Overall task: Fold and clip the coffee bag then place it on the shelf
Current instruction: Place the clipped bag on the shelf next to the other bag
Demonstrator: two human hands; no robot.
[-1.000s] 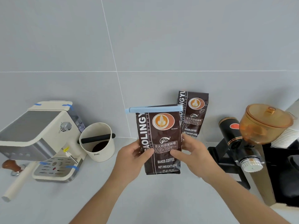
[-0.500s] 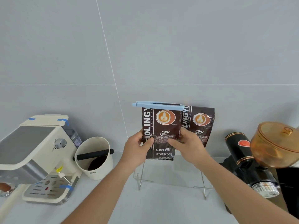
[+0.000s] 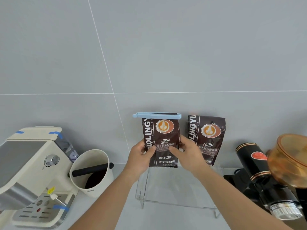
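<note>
A dark brown coffee bag [image 3: 162, 130] stands upright with its bottom edge on the clear acrylic shelf [image 3: 179, 204]. Its folded top is closed by a long light-blue clip [image 3: 157, 115]. My left hand [image 3: 141, 156] holds the bag's left side and my right hand [image 3: 187, 153] holds its right side, thumbs across the front label. A second, unclipped coffee bag [image 3: 207, 135] stands on the same shelf just to the right, leaning on the grey tiled wall.
A cream espresso machine [image 3: 29, 173] sits at the left with a cream knock box [image 3: 93, 173] beside it. A black coffee grinder [image 3: 259, 178] with an amber hopper [image 3: 290, 160] stands at the right. The grey wall is right behind the shelf.
Both hands carried the clipped bag up and back from above the counter onto the clear shelf, left of the second bag. The view has tilted and moved closer.
</note>
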